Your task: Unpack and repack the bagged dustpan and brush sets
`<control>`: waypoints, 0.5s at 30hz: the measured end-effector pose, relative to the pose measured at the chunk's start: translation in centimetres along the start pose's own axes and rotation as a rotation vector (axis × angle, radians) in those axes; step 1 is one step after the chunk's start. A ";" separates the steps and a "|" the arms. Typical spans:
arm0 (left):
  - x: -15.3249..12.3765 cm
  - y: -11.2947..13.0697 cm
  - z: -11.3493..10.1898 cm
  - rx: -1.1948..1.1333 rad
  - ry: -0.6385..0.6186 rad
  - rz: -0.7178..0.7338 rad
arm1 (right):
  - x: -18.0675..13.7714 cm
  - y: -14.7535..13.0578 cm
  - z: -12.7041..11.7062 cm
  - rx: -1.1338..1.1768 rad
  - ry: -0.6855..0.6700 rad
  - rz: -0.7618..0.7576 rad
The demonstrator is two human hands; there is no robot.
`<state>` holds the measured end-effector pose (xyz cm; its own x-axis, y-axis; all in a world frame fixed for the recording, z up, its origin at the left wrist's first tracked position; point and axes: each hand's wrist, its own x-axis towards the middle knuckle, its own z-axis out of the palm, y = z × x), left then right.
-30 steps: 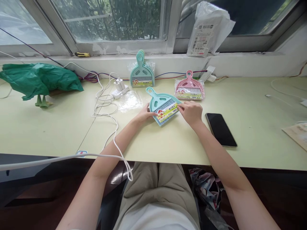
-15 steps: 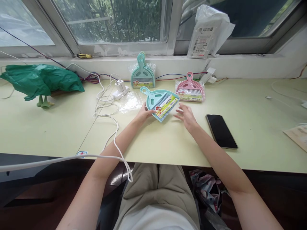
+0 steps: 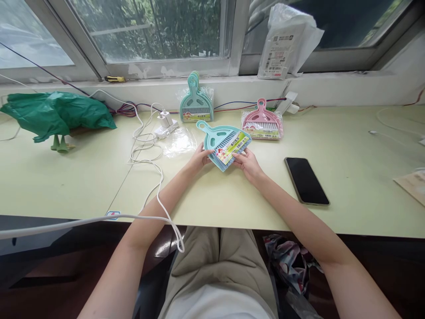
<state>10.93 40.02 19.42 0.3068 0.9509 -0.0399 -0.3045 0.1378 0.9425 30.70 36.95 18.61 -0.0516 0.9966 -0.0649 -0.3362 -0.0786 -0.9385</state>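
Closest to me is the sitter's lap in khaki trousers (image 3: 219, 261), with a white cable (image 3: 83, 220) slung across in front of the left forearm. Beyond the edge of the pale surface (image 3: 212, 204), a dark-screened phone (image 3: 307, 180) lies to the right of the arms.

Past it, both hands are closed on one teal dustpan (image 3: 212, 142), tilted with its handle up and to the left. The left hand (image 3: 200, 158) grips its left side, thumb in front; the right hand (image 3: 248, 164) pinches the lower right, thumb on the printed label (image 3: 232, 147) that crosses the brush bristles. I can't tell whether the pan touches the surface.

I'd call this step a two-handed hold on the labelled side; any next move seems to call for steady fingers along the label and its edges.

Behind lie crumpled clear film (image 3: 181, 142), a wrapped pink dustpan set (image 3: 262, 117) and, leaning against the wall, wrapped teal sets (image 3: 196, 104). A white-bagged packet (image 3: 277, 55) stands on the windowsill (image 3: 229, 79).
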 end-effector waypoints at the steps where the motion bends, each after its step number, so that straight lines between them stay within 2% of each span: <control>1: 0.1 -0.1 -0.1 -0.012 0.004 -0.007 | 0.0 -0.1 0.0 0.000 0.002 -0.006; 15: -0.3 0.1 0.0 0.046 -0.071 0.035 | -0.4 -0.3 0.6 -0.006 0.035 -0.071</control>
<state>10.79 39.80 19.56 0.3605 0.9326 0.0150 -0.2747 0.0908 0.9572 30.26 36.53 19.11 0.0054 0.9999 -0.0096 -0.3326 -0.0073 -0.9430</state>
